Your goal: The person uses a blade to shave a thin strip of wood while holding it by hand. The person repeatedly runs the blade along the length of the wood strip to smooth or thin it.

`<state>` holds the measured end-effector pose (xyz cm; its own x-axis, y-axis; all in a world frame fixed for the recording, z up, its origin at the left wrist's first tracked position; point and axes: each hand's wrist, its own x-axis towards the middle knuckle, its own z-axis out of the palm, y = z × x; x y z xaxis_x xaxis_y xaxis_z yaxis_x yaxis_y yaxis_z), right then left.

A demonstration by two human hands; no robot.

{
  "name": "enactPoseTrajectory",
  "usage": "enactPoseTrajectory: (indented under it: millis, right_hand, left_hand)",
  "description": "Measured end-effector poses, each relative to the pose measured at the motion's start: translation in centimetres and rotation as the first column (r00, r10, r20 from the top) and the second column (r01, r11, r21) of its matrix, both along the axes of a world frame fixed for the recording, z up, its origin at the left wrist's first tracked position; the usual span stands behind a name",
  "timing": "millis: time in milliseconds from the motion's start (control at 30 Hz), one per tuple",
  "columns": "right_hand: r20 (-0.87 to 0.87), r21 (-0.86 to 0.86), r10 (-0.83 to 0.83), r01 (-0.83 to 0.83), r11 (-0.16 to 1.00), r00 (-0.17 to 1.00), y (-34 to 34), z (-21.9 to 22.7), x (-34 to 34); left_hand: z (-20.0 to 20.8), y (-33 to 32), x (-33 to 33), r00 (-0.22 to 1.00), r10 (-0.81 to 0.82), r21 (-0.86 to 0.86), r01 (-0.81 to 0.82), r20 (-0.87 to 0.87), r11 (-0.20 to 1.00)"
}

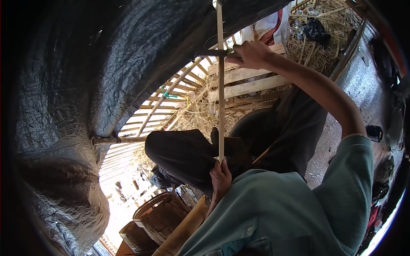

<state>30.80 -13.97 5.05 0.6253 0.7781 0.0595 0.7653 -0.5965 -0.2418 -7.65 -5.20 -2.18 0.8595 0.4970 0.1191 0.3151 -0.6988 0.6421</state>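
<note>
Injury seemed possible if uneven pressure skidded the dark, narrow blade (pixel 208 53); right hand (pixel 253 54) gripped it across a long, pale wooden strip (pixel 221 106), left hand (pixel 221 176) gripped the strip's near end.

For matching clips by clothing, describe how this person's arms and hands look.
The right arm has a short, muted blue-green sleeve ending near the elbow and a bare forearm. The right hand and left hand are gloveless; no watch or bracelet shows. The left sleeve cannot be made out.
</note>
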Motion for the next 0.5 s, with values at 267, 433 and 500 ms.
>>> enactPoseTrajectory:
  millis: [267,433,500]
  right_hand:
    - [0.100,-0.008,0.143,-0.143,0.990,0.985,1.0,-0.3,2.4]
    - [0.100,0.092,-0.280,0.271,0.958,0.955,1.2,0.1,7.9]
    - [0.015,0.152,-0.029,0.026,0.988,0.999,0.5,-0.5,4.8]
  left_hand:
    - [1.5,-0.4,-2.5,0.999,0.038,-0.022,-0.039,-0.033,0.999]
    - [0.1,-1.5,-3.6,0.995,0.027,0.023,-0.029,0.095,0.999]
    - [-1.0,-0.4,-5.4,0.997,0.049,-0.076,-0.053,-0.060,0.996]
